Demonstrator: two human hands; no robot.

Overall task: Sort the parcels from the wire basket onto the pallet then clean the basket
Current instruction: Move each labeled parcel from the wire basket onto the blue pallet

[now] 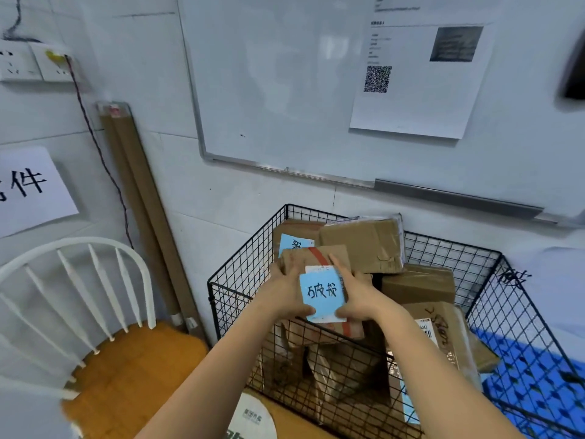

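Observation:
A black wire basket stands against the wall, filled with several brown cardboard parcels. On top of the pile lies a parcel with red tape and a blue handwritten label. My left hand grips its left side, thumb on the label's lower edge. My right hand grips its right side, fingers stretched along the top. Another blue-labelled parcel lies behind it, and a taped box sits at the back. A blue pallet shows through the basket's right wall.
A white spindle-back chair with an orange seat stands at the left. Long cardboard tubes lean against the wall beside it. A whiteboard with a printed sheet hangs above the basket. A white round object lies on the floor in front.

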